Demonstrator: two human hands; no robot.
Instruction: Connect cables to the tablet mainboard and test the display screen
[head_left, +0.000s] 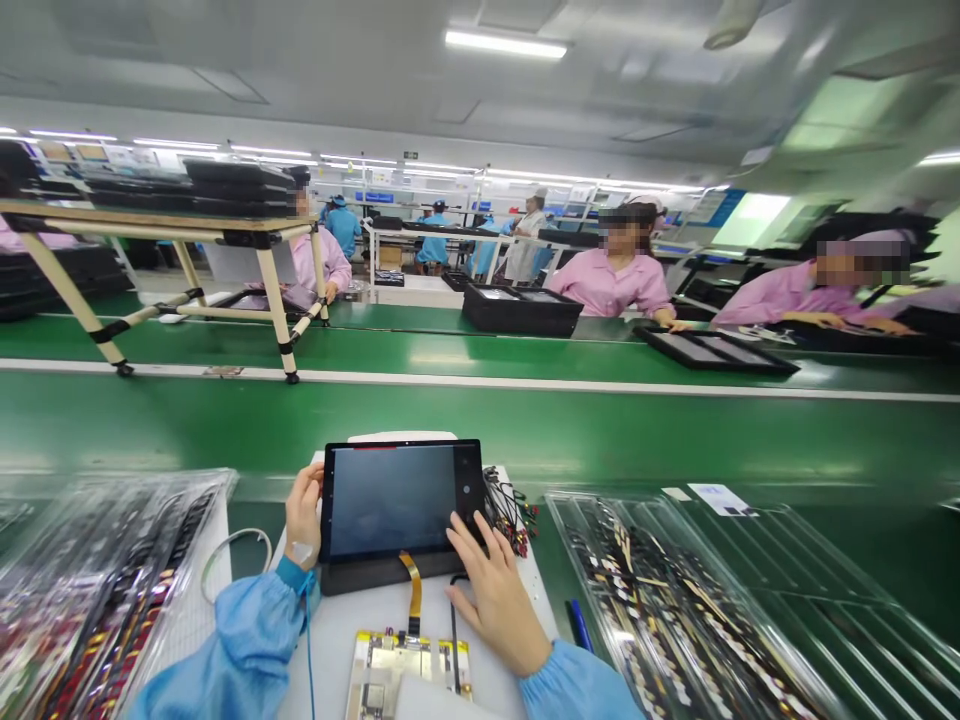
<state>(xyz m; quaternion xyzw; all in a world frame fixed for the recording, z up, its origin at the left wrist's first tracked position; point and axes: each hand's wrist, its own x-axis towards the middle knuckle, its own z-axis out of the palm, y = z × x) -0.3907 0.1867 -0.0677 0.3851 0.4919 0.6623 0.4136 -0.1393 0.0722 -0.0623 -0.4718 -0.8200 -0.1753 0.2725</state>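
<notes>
A dark tablet screen (394, 497) stands tilted on a black holder (367, 574) on a white work pad in front of me. My left hand (304, 515) grips the screen's left edge, fingers curled round it. My right hand (495, 590) lies at the screen's lower right corner, fingers spread and touching it. An orange flat cable (412, 592) runs from the screen's bottom down to a circuit board (409, 672) near me. Both my sleeves are light blue.
Clear plastic trays of cable parts lie at the left (97, 590) and right (675, 600). A bundle of coloured wires (510, 505) sits right of the screen. Beyond runs a green conveyor belt (480, 430) with black trays (521, 308), a pipe-frame rack (172, 260), and co-workers in pink and blue coats.
</notes>
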